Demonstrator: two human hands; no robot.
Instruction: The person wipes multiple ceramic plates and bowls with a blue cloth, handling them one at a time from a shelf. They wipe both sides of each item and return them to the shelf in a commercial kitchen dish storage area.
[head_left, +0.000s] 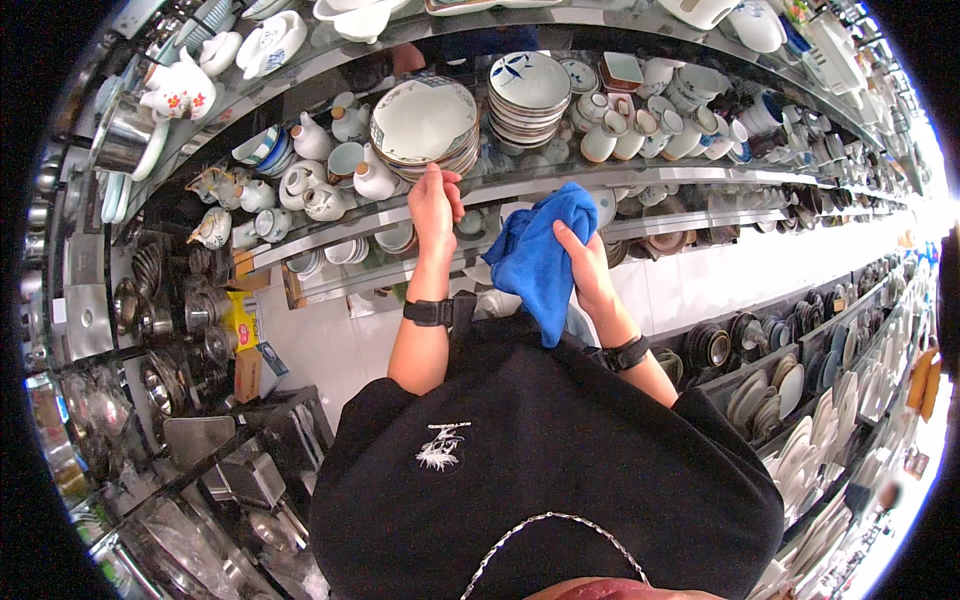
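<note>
My left hand is at the front rim of a stack of white patterned plates on the glass shelf. Its fingers are partly curled, and whether they grip a plate or only touch the rim is unclear. In my right hand a blue cloth is bunched, its lower end hanging down in front of my shirt. Right of the patterned plates stands a second stack of plates with blue leaf designs. White ceramic bottles stand close to the left of the first stack.
Ceramic cups and vases crowd the shelf on the right. An upper glass shelf holds a floral teapot and dishes. Metalware fills the racks at left. Plates stand on the rack at right, across a tiled aisle.
</note>
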